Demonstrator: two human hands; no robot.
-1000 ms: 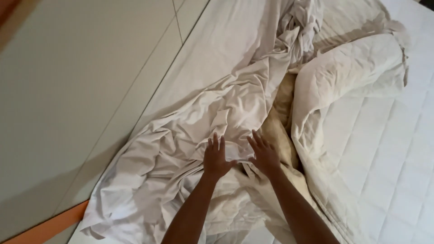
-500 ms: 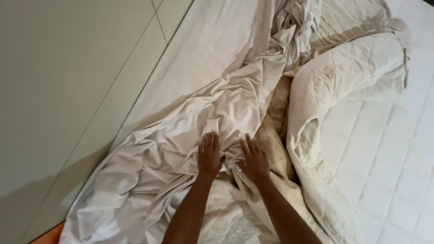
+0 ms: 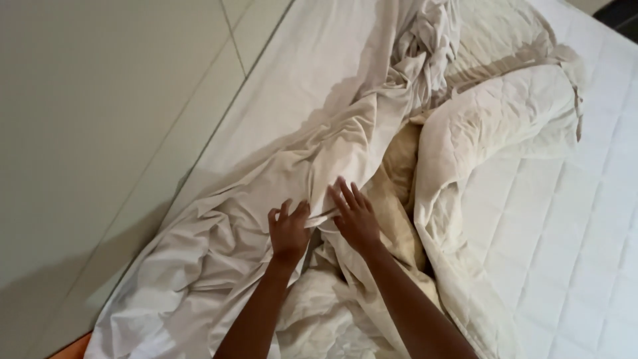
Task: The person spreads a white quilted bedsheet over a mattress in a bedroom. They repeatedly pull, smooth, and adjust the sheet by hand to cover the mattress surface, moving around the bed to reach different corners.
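A crumpled white bed sheet (image 3: 266,199) lies in a long heap along the left side of a quilted white mattress (image 3: 571,233). My left hand (image 3: 290,229) rests on the sheet's folds with fingers spread. My right hand (image 3: 355,216) lies just beside it, fingers apart, pressing on a fold of the same sheet. The two hands almost touch at a ridge of fabric between them. A quilted cream duvet (image 3: 505,119) is bunched to the right of the hands, and a yellowish cloth (image 3: 395,193) shows under the sheet near my right hand.
Pale floor tiles (image 3: 100,119) run along the left of the bed. An orange strip (image 3: 70,349) shows at the bottom left corner. The sheet hangs over the mattress's left edge toward the floor.
Both hands have slid a little forward over the sheet and stay side by side. The view has shifted slightly, so the orange strip at the bottom left is mostly out of sight.
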